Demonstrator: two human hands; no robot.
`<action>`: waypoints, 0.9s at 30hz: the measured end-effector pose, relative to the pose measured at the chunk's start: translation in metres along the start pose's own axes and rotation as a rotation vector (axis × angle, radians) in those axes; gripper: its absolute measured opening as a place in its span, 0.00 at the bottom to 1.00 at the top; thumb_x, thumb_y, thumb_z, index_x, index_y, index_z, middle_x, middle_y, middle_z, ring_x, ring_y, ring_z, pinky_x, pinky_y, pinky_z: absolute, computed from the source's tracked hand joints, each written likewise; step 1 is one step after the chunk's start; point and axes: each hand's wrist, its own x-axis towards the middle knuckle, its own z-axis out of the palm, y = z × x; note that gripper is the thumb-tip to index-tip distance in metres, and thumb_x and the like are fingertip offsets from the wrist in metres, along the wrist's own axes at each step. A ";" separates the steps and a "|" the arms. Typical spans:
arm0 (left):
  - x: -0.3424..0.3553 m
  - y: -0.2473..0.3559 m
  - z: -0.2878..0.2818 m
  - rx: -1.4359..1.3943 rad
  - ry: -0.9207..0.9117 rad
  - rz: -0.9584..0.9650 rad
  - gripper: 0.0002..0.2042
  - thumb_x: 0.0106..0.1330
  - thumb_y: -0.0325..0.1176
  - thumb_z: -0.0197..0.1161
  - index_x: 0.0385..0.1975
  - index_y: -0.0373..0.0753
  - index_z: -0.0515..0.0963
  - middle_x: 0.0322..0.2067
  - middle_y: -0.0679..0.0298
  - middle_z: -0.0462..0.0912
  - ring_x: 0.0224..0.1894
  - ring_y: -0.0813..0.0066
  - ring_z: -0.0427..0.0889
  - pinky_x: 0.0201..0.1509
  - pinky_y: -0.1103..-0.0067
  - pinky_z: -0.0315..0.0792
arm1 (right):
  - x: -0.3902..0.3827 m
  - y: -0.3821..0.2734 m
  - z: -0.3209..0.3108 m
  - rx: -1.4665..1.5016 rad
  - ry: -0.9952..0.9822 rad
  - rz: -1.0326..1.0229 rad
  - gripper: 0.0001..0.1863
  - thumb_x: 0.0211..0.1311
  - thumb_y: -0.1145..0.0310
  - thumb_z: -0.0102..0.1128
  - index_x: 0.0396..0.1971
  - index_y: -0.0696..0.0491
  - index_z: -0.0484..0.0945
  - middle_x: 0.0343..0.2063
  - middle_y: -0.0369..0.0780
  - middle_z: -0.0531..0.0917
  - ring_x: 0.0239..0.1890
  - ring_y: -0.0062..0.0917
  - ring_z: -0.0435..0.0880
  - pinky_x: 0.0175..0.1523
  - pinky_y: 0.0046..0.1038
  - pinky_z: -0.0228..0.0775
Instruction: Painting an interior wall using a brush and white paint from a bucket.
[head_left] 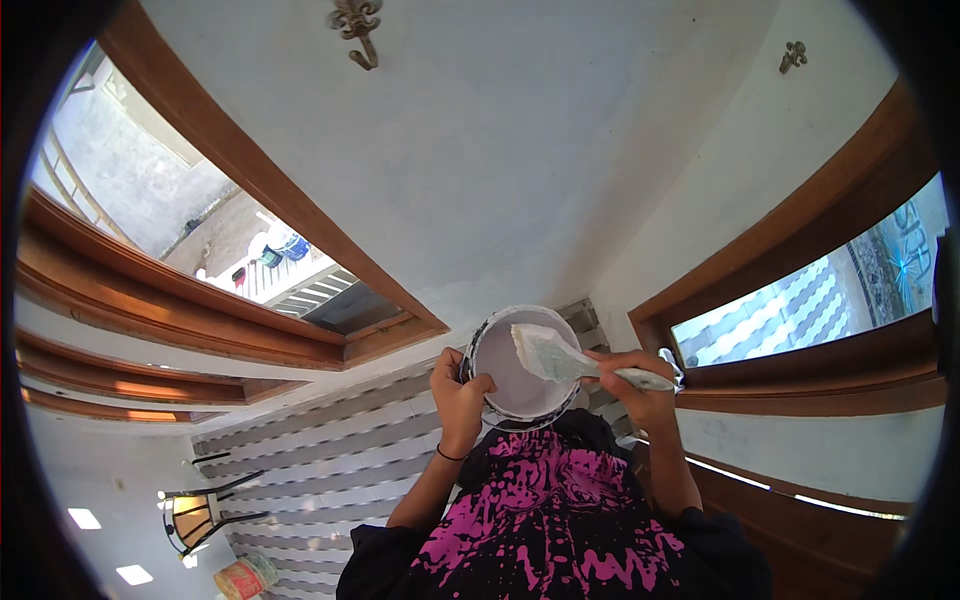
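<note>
My left hand (462,398) grips the rim of a round paint bucket (551,418), its thumb hooked over the edge. Pale whitish paint (497,360) shows inside, and dried smears mark the bucket's rim. In my right hand (634,386) is a wide paintbrush (549,353), held by its light handle with my fingers wrapped round it. The paint-coated bristles point left over the bucket's mouth. Whether they touch the paint I cannot tell.
Ahead rises a pale wall (480,150) with a metal hook (356,32). Wood-framed openings stand at left (270,180) and right (790,255). Behind me on the striped tile floor (340,460) are a chair (190,520) and a reddish-yellow bucket (245,577).
</note>
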 end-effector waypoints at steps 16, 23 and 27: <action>0.007 0.009 -0.002 0.001 -0.047 0.044 0.14 0.37 0.18 0.62 0.20 0.39 0.64 0.18 0.73 0.66 0.20 0.85 0.61 0.22 0.84 0.56 | -0.001 0.002 0.002 -0.038 0.052 -0.004 0.06 0.59 0.78 0.64 0.35 0.62 0.84 0.40 0.48 0.87 0.36 0.22 0.86 0.42 0.21 0.76; 0.020 0.003 -0.001 -0.005 -0.110 0.103 0.14 0.37 0.18 0.61 0.21 0.38 0.64 0.18 0.73 0.66 0.20 0.85 0.61 0.22 0.84 0.57 | 0.005 0.008 0.012 0.163 0.325 0.113 0.06 0.62 0.76 0.61 0.36 0.63 0.80 0.37 0.49 0.85 0.34 0.28 0.86 0.40 0.25 0.80; 0.027 0.015 0.008 -0.035 -0.172 0.072 0.14 0.37 0.17 0.61 0.21 0.39 0.64 0.17 0.72 0.66 0.20 0.85 0.61 0.21 0.83 0.56 | 0.004 0.013 0.012 0.481 0.492 0.230 0.05 0.62 0.77 0.60 0.36 0.59 0.76 0.32 0.44 0.82 0.31 0.30 0.85 0.36 0.29 0.82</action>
